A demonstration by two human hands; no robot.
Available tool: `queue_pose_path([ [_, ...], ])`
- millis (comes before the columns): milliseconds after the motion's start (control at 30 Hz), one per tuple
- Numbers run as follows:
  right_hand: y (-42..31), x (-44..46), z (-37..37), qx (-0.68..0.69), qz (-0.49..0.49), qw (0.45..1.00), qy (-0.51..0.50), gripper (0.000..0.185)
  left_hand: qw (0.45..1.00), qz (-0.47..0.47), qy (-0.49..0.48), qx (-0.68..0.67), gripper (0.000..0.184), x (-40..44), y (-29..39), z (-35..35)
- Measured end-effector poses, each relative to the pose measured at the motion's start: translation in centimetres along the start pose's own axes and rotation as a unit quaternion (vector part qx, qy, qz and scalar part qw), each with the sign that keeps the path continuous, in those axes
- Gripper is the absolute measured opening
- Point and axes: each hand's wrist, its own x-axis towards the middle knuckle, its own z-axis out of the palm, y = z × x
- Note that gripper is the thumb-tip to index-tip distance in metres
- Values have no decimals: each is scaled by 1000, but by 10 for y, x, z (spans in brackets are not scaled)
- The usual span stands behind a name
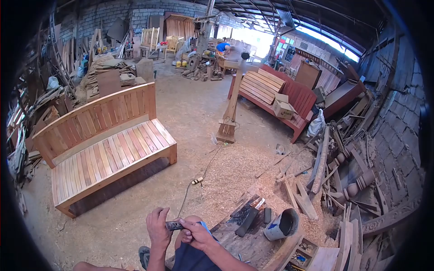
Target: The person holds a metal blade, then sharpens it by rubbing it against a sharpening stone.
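While both hands meet low down in the view, a small dark thing lies flat between them, just in front of a bare knee. The left grip is closed on one end of it, with the fingers bent and pointing up. The right grip is closed on the other end, with the thumb on top and the fingers curled in. The person wears dark blue shorts. Just to the right is a low, rough wood counter. On it are a long black block and a short black block, lying near each other. Beside them is a pale bucket, tipped a bit, with a dark inside. Closer in, a box with small holes has little bits in it. Wood chips cover much of the floor, and a cord runs over it to a small plug block. A long wood seat stands to the left. Farther back on the right, a red seat holds wood slats and a brown box. Far off, another person in a blue top bends over.
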Motion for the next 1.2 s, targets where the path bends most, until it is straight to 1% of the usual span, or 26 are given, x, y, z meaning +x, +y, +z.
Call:
queue_pose_path([
  [100,-1,0,0,8,7,1000,2,19,1000,0,3,18,52,-1,-2,1],
  [233,6,7,-12,5,-9,1000,-4,19,1000,-11,-10,-8,53,-2,1,2],
  [367,2,4,-6,1,8,1000,8,18,1000,-10,-7,3,52,-5,-4,4],
  [500,2,2,-6,4,-1,1000,-4,18,1000,-10,-6,-2,51,-3,-2,5],
  [633,4,3,-12,6,18,1000,-8,18,1000,-3,-8,19,50,-6,-7,5],
  [767,3,5,-14,3,-6,1000,-13,19,1000,-6,-11,8,50,-5,-5,6],
  [867,6,5,-17,1,25,1000,-12,19,1000,-6,-7,5,50,-6,-5,4],
  [1000,3,4,-13,8,0,1000,-3,19,1000,-3,-9,11,49,-5,-5,6],
  [1133,3,3,-15,-5,23,999,-33,20,1000,-1,-6,6,48,-6,-6,4],
  [1200,2,2,-16,2,18,1000,-18,21,1000,-1,-8,6,48,-7,-6,7],
])
